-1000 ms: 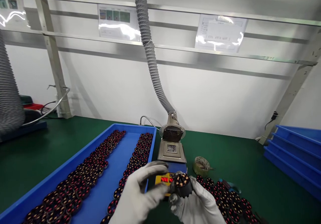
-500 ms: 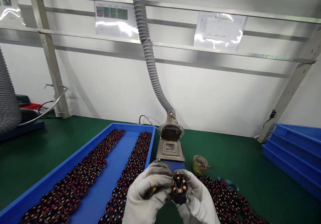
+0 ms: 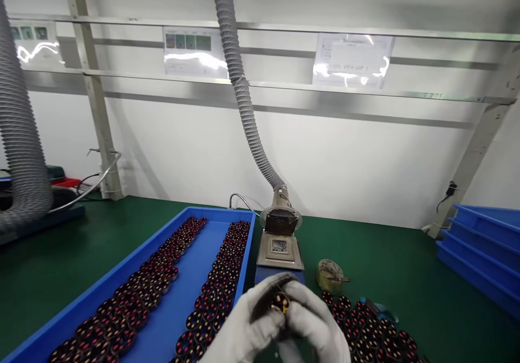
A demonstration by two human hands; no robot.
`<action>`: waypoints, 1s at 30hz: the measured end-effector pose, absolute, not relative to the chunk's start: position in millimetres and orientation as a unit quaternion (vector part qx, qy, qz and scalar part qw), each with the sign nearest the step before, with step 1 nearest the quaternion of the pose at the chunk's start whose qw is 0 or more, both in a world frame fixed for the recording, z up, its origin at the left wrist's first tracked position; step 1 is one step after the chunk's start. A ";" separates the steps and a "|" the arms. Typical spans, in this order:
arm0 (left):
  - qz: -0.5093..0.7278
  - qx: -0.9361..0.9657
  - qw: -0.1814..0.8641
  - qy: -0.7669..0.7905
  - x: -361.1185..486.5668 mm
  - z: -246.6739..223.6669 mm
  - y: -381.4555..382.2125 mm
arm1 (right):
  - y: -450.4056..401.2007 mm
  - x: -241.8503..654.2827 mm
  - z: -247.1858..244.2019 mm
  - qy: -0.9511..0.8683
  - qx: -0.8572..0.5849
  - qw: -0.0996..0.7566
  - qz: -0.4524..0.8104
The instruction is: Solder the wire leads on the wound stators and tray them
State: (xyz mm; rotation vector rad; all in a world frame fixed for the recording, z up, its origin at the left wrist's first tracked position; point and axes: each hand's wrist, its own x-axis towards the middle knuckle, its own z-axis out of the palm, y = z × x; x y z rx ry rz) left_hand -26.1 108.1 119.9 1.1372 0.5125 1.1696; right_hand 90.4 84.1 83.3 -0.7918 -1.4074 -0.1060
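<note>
Both hands wear white gloves with dark, soiled fingertips and meet low in the centre of the head view. Between them is a small round black part with copper coils (image 3: 280, 302). My left hand (image 3: 254, 314) grips its left side, fingers curled. My right hand (image 3: 312, 317) closes round the other side. Fingers cover most of the part. Left of my hands, a long blue tray (image 3: 166, 303) carries rows of similar round parts. More such parts (image 3: 369, 330) lie heaped on the green table to the right.
A metal device (image 3: 280, 246) stands beyond my hands under a grey ribbed hose (image 3: 247, 108). Right of it are a round tin (image 3: 330, 276) and a blue-handled tool (image 3: 379, 310). Stacked blue trays (image 3: 483, 249) stand at the far right of the green table (image 3: 385, 260).
The head view has shifted slightly. My fingers have closed further over the round part, which now shows less and sits tilted between both hands. The yellow bit at my left hand now shows near the part.
</note>
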 end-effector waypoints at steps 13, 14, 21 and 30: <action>0.599 0.431 0.609 0.291 -30.4 136.4 102.0 | 87.0 96.6 72.9 -0.612 -0.353 0.699 -0.112; 0.581 0.442 0.613 0.302 -29.0 135.4 101.9 | 86.2 97.8 72.5 -0.620 -0.355 0.690 -0.114; 0.713 0.345 0.542 0.281 -28.2 116.7 109.9 | 84.6 94.5 73.3 -0.648 -0.350 0.665 -0.125; 0.622 0.367 0.614 0.318 -22.5 121.2 104.4 | 92.5 81.1 65.9 -0.637 -0.342 0.673 -0.157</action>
